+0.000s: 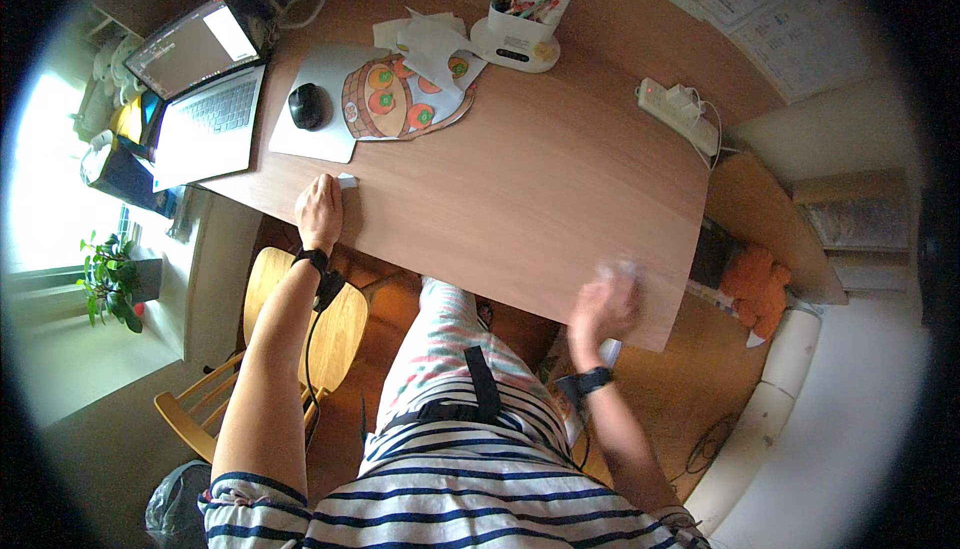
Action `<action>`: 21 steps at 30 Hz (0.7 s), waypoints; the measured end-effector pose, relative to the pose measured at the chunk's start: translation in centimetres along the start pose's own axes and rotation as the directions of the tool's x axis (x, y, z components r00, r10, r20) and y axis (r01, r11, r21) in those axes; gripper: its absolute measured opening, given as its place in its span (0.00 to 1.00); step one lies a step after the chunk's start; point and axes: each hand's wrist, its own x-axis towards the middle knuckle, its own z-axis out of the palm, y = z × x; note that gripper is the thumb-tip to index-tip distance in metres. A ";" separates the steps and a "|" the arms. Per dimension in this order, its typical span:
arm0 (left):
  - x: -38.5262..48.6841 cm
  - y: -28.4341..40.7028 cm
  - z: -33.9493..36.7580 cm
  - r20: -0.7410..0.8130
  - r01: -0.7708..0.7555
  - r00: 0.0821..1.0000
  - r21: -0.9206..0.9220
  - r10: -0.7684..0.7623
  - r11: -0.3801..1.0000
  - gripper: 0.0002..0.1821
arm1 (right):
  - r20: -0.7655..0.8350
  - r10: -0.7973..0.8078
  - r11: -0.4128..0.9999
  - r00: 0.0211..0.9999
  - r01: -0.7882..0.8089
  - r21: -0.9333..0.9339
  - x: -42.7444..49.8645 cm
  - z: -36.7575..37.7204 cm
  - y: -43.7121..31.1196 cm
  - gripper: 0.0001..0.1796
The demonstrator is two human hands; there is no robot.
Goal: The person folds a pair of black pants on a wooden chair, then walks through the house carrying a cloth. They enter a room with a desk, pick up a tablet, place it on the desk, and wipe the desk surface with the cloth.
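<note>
My left hand point(320, 211) rests curled at the front left edge of the wooden desk point(525, 196), with a small whitish piece point(347, 181) showing beside its fingers. Whether the hand grips that piece is unclear. Over the desk's front right corner, my right hand point(604, 305) is blurred; something whitish point(621, 273) shows at its fingers, too blurred to name. A black mouse point(306, 106) lies on a grey mat point(289, 140) beyond my left hand. Right of the mouse are a persimmon-basket picture cutout point(401, 103) and crumpled white paper point(435, 43).
An open laptop point(217, 118) stands at the left. Toward the back are a white pen holder point(517, 39) and a power strip point(675, 114) with plugs. A wooden chair point(341, 339) stands below the left front edge. An orange plush toy point(754, 290) is beyond the right edge.
</note>
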 end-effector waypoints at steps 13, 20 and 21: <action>-0.1 -0.2 0.2 0.046 0.046 0.998 -0.052 -0.044 0.998 0.13 | -0.064 0.102 0.994 0.993 -0.099 0.054 4.1 -2.4 13.1 0.27; 0.0 0.0 0.1 0.063 0.055 0.997 -0.003 -0.054 0.998 0.14 | -0.186 -0.040 0.998 0.982 0.047 0.036 4.3 0.1 -4.6 0.28; 0.0 0.0 0.1 0.067 0.054 0.996 -0.009 -0.053 0.998 0.13 | -0.130 -0.173 0.978 0.976 0.186 0.098 3.9 0.4 -8.9 0.27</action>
